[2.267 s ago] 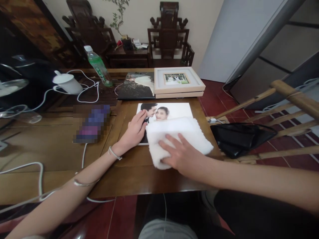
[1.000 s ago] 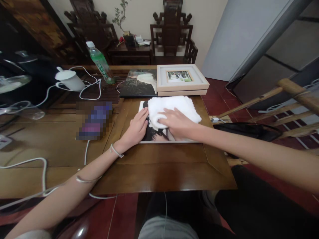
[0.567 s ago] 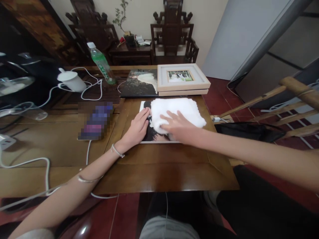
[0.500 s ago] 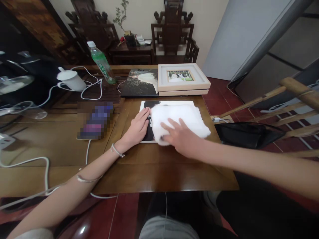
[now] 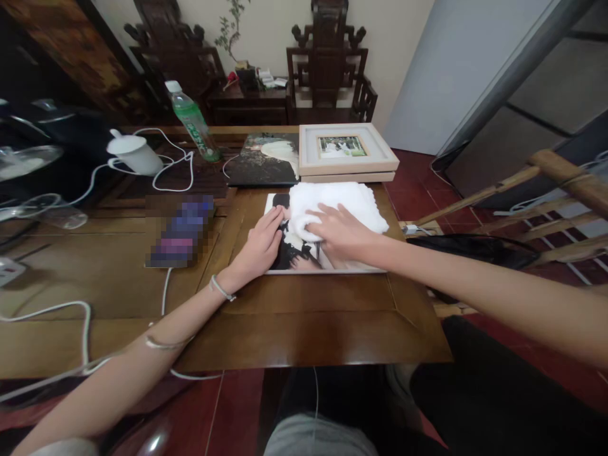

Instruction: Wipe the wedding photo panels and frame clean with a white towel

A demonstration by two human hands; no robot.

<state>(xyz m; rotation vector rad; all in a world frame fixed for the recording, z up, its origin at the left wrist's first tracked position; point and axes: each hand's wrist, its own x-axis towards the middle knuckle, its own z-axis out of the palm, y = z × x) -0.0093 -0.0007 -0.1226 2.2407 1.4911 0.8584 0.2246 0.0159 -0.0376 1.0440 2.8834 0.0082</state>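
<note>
A photo panel (image 5: 304, 261) lies flat on the wooden table, showing a picture in black, white and skin tones. My left hand (image 5: 266, 237) rests flat on the panel's left side, fingers stretched out and holding nothing. A fluffy white towel (image 5: 354, 195) covers the upper right of the panel. My right hand (image 5: 338, 229) presses on the towel's near edge, its thumb and fingers gripping a rolled fold. The panel's upper right part is hidden under the towel and my right hand.
Behind the panel are a dark photo panel (image 5: 266, 161) and a pale wooden picture frame (image 5: 349, 169), stacked on another. To the left stand a green-labelled bottle (image 5: 192, 120), a white lidded cup (image 5: 135, 155) and a blurred-out phone (image 5: 180, 234) with cables. A wooden chair (image 5: 565, 180) is at right.
My right hand has moved the towel away from me and slightly left, uncovering the panel's near part. My left hand has stayed in place.
</note>
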